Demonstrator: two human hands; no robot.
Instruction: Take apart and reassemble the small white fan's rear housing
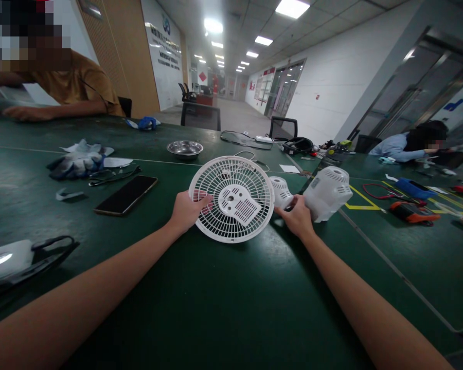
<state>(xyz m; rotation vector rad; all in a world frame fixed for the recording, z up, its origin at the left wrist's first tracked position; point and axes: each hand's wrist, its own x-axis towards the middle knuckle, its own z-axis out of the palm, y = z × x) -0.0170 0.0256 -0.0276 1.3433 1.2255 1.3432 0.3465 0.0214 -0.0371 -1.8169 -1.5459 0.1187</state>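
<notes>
White plastic cover (pixel 239 205): round, full of thin bars, standing up in the middle of my view; I can't tell if its bottom edge touches the table.
My left hand (pixel 187 209): holds the cover by its left edge, thumb in front, and I see fingers behind the bars.
My right hand (pixel 296 216): bent around the small white part, touching it; I can't tell how tight.
Small white part (pixel 280 191): has little slots, and sits just behind the cover's right edge.
Big white part (pixel 327 194): has slots too, just right of my right hand.
Green table (pixel 231 303): has a black phone (pixel 126 195) and gloves (pixel 77 160) on the left, a shiny bowl (pixel 185 149) behind, and an orange meter (pixel 413 211) on the right.
Brown sleeve (pixel 88 82): another person's, far left.
</notes>
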